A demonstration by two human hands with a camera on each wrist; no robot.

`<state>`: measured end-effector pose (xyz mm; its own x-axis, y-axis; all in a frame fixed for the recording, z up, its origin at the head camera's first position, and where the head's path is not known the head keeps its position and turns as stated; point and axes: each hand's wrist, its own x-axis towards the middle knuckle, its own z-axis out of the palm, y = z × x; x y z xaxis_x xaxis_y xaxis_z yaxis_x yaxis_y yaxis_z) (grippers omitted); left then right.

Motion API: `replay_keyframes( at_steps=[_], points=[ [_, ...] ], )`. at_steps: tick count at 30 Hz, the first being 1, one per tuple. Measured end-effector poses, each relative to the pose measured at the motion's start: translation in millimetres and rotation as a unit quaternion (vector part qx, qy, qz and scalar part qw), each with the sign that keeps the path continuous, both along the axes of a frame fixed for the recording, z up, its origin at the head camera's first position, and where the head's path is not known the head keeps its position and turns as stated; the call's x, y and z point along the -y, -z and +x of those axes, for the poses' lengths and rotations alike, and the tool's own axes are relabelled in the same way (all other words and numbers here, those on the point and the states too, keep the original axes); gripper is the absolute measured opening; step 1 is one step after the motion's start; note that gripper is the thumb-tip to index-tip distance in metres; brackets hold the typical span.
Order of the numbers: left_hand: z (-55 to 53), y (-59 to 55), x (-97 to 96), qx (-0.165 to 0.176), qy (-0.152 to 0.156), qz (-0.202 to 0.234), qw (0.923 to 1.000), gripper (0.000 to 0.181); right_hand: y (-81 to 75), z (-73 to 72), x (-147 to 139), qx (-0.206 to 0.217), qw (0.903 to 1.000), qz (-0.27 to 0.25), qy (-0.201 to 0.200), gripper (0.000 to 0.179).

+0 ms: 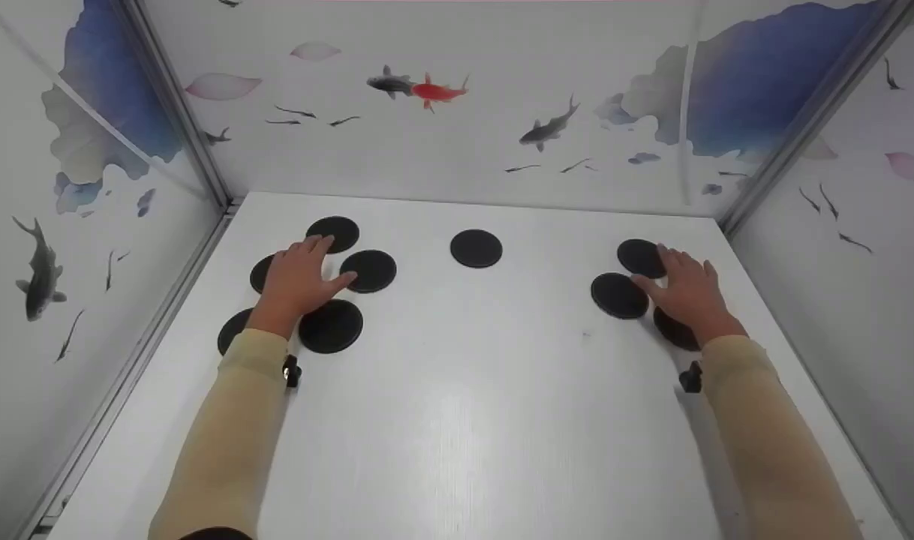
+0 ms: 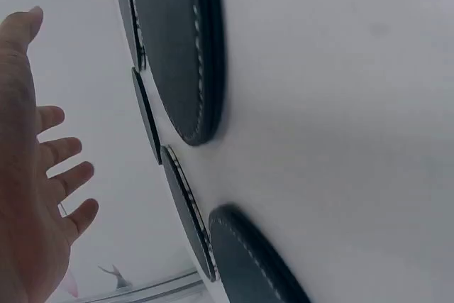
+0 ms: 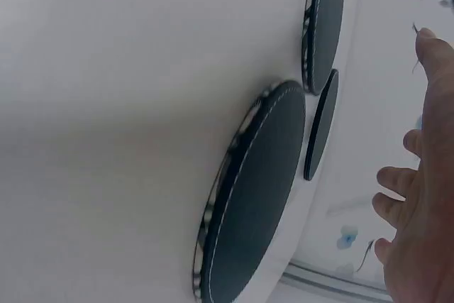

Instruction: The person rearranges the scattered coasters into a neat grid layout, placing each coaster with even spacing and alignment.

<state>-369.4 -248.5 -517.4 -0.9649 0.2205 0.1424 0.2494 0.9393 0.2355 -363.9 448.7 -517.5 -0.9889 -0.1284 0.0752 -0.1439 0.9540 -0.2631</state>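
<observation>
Head view: crowding looks like the chief risk

Left of the lone disc (image 1: 476, 248), the left hand (image 1: 298, 281) is above five discs (image 1: 331, 327); right of it, the right hand (image 1: 686, 289) is above three discs (image 1: 619, 295). Both hands have loosely spread fingers, gripping nothing.

Left wrist view: discs lie close together; a low sweep could shove neighbours toward the lone disc.

Right wrist view: thin edges could let fingertips slip.

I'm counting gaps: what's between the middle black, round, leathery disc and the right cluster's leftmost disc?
Bare white tabletop lies between the middle disc and the right cluster's leftmost disc, in the head view.
</observation>
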Motion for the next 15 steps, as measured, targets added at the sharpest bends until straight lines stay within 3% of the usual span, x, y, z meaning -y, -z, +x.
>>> replay_keyframes(
  at_steps=[3, 7, 15],
  points=[
    [-3.5, 0.7, -10.5, -0.002, 0.011, 0.063, 0.998, 0.088, 3.1, -3.5, 12.6, -0.008, 0.9984, -0.055, 0.003, 0.102],
    [-8.7, 2.5, -29.6, 0.012, 0.028, 0.124, 0.9918, 0.078, 3.8, -9.0, 37.1, 0.015, 0.9931, -0.116, -0.005, 0.101],
    [-27.5, 7.6, -81.0, 0.05, 0.057, 0.157, 0.9847, 0.07, 11.1, -21.4, 94.1, 0.042, 0.9824, -0.178, -0.04, 0.094]
  ],
)
